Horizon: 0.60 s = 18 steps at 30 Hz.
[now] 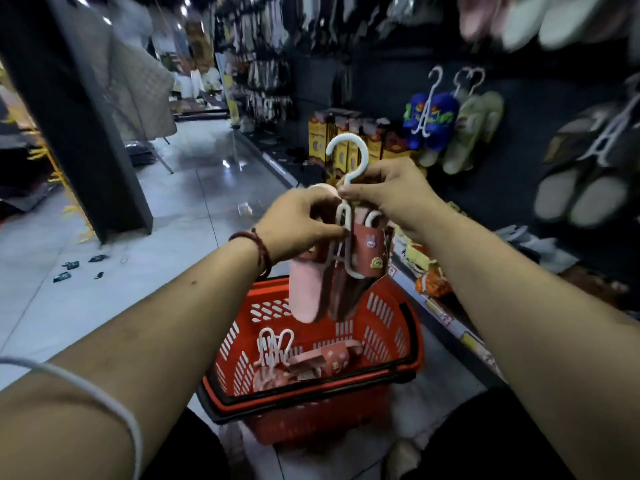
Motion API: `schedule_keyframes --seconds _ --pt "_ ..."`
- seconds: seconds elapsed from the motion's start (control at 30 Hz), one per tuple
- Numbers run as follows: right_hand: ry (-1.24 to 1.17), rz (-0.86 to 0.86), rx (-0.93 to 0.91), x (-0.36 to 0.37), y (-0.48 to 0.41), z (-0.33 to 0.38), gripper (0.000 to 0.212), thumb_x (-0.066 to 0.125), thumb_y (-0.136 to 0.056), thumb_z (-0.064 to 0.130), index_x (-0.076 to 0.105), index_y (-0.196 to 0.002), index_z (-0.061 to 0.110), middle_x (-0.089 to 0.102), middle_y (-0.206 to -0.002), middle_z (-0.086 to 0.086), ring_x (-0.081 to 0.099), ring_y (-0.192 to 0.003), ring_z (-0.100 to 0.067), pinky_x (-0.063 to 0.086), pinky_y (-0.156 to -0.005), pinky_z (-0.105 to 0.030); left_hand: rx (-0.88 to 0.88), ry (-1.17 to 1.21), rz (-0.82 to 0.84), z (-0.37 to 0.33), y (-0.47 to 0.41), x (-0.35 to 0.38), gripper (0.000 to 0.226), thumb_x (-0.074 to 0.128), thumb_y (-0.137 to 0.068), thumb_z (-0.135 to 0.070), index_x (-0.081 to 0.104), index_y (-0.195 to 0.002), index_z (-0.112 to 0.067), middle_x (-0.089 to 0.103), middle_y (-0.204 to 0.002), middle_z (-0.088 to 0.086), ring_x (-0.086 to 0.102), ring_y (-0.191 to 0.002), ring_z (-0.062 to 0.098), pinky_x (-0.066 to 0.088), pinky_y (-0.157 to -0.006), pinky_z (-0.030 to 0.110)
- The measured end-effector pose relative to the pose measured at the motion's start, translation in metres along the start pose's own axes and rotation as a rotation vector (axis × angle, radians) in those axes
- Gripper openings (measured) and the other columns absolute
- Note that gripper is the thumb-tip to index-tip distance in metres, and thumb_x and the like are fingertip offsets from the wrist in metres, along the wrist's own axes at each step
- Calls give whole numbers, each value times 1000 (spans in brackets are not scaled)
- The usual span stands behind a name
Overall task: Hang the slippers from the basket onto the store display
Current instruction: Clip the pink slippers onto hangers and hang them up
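A pair of pink slippers (308, 289) hangs on a white plastic hanger (349, 147) held above the red basket (384, 327). My left hand (298, 226) grips the slippers and the hanger's frame from the left. My right hand (388, 188) pinches the hanger's stem just below its hook. Inside the basket lie more pink slippers (311, 365) with white hangers (275, 344). The dark store display (519, 140) on the right carries hung slippers, among them a blue pair (431, 119) and a pale green pair (467, 133).
Grey slippers (585, 188) hang at the far right and pale ones (540, 19) at the top right. Yellow boxes (346, 140) stand on the low shelf, packets (429, 275) line its edge. A dark pillar (86, 133) rises at left. Tiled aisle floor (194, 202) stretches ahead.
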State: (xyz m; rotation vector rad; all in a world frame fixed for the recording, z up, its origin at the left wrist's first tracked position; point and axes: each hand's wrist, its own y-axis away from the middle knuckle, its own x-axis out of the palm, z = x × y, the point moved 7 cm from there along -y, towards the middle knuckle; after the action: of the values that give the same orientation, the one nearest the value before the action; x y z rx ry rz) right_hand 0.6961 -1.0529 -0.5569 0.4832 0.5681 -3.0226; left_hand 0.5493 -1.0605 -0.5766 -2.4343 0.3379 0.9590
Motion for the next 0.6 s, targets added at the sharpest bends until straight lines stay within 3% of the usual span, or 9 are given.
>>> schedule_keyframes --seconds 0.1,0.2,0.3,0.47,0.53,0.6 --pt "-14 -11 -24 -21 16 26 9 80 -79 2 77 -87 3 75 -78 -12 70 -72 -20 60 -82 -42 -22 68 -4 -33 4 -2 8 76 -86 -19 76 -92 -22 74 -83 -10 69 -74 0 53 -69 19" --pt "17 -47 -49 -48 28 47 10 80 -78 1 78 -87 5 74 -76 -9 69 -73 -17 59 -81 -35 -27 132 3 -64 -1 -2 13 78 -84 -16 80 -97 -16 78 -90 -4 73 -87 12 60 -81 28" --pt "99 -100 -53 -81 40 58 7 83 -78 8 79 -82 13 74 -74 -6 67 -69 -13 56 -75 -34 -16 193 17 -91 -11 7 12 81 -81 -15 80 -93 -15 78 -89 3 73 -81 13 61 -80 34" --pt "430 -189 -16 -143 68 67 13 87 -75 27 77 -81 21 72 -78 6 62 -70 -6 50 -70 -27 80 270 31 -133 -34 39 9 83 -79 -17 82 -84 -25 78 -83 -3 68 -77 7 59 -75 27" --pt "664 -306 -22 -173 85 70 22 86 -70 42 74 -84 30 69 -88 7 63 -84 -11 50 -75 -29 116 350 58 -154 -43 57 9 81 -80 -13 82 -88 -17 78 -86 4 67 -76 6 56 -72 22" --pt "858 -454 -53 -199 106 74 34 80 -66 57 73 -88 32 63 -95 5 59 -96 -21 48 -84 -34 154 432 73 -177 -50 76 9 81 -80 -9 81 -89 -9 77 -88 11 66 -74 7 58 -74 31"
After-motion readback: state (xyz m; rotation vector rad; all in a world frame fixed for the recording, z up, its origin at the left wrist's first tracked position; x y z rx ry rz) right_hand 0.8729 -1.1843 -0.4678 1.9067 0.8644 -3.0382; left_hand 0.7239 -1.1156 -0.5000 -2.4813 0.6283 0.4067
